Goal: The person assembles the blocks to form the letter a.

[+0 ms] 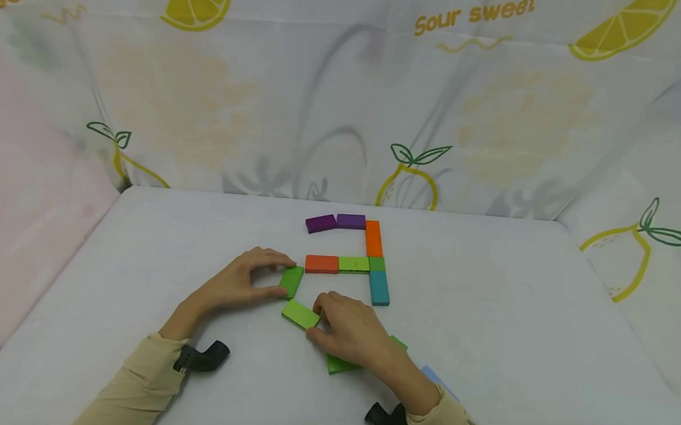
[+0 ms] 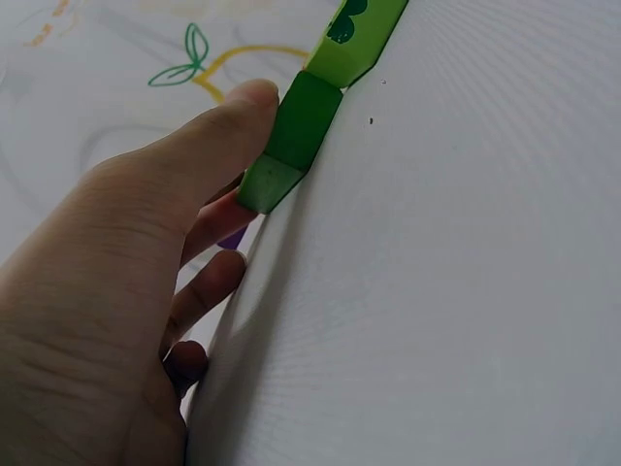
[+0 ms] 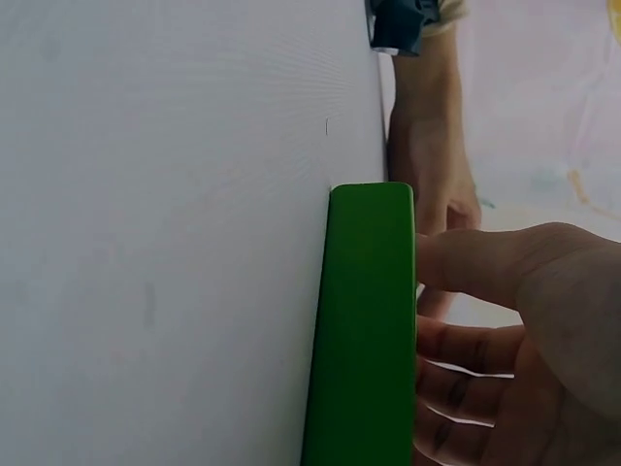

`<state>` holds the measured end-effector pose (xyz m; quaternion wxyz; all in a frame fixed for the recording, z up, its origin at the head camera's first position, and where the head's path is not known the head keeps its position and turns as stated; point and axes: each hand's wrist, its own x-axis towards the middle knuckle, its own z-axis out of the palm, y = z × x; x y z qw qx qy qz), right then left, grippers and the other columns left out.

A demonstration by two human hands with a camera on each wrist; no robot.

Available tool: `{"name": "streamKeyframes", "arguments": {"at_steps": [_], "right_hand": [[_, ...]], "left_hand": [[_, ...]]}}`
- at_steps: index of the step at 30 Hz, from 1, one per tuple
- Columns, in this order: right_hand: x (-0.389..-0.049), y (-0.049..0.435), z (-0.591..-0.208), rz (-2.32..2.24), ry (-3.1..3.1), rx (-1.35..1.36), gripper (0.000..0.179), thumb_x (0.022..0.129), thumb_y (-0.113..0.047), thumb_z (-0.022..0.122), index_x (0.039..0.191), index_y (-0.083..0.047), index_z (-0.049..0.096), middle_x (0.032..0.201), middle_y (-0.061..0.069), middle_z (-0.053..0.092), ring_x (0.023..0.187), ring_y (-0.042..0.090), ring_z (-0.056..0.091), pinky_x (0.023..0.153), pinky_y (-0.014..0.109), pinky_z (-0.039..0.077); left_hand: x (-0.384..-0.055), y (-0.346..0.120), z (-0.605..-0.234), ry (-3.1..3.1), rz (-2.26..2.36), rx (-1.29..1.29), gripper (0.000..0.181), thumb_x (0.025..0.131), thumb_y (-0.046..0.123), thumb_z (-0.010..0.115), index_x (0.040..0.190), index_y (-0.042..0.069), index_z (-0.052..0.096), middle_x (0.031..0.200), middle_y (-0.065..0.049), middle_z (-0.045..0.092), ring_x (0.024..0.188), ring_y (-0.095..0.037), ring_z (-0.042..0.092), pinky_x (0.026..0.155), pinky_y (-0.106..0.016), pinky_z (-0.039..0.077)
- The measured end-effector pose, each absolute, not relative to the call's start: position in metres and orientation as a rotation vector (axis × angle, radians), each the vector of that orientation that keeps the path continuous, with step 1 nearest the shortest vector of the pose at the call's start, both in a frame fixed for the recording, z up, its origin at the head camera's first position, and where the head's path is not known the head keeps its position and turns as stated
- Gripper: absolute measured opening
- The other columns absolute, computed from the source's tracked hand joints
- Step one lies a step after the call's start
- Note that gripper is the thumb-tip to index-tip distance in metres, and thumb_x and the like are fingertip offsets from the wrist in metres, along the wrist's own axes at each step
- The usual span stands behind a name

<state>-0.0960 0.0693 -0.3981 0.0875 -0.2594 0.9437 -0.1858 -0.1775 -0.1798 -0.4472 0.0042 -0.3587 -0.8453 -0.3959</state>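
My left hand [image 1: 241,277] pinches a green block [image 1: 291,281] by its two ends, thumb at the near end and index finger at the far end. In the left wrist view, that green block [image 2: 306,121] meets the light-green block [image 2: 354,44], which bears a dark green mark. My right hand [image 1: 347,326] holds the right end of the light-green block [image 1: 300,314] between thumb and fingers. Both blocks lie flat, touching at a corner, left of a line of coloured blocks. In the right wrist view, a larger-looking green block [image 3: 364,330] hides part of the right fingers [image 3: 471,349].
Purple blocks [image 1: 350,222], an orange block [image 1: 374,238], a red-orange block [image 1: 322,264], another light-green block [image 1: 353,264], a small green block [image 1: 376,264] and a teal block [image 1: 379,288] form a figure. Beneath the right forearm lie green blocks [image 1: 341,366] and a blue block [image 1: 440,381].
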Motion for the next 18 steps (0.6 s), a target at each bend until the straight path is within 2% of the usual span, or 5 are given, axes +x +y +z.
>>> {"name": "streamKeyframes", "arguments": {"at_steps": [18], "right_hand": [[-0.0965, 0.0737, -0.3912, -0.539, 2.784, -0.722, 0.025, 0.086, -0.033, 0.066, 0.101, -0.015, 0.060, 0.080, -0.007, 0.055, 0.066, 0.005, 0.047, 0.056, 0.017, 0.039]], "left_hand": [[-0.1768, -0.1783, -0.4453, -2.649, -1.231, -1.120, 0.049, 0.076, 0.039, 0.077, 0.120, 0.023, 0.063, 0.119, 0.009, 0.063, 0.100, -0.009, 0.052, 0.087, -0.027, 0.042]]}}
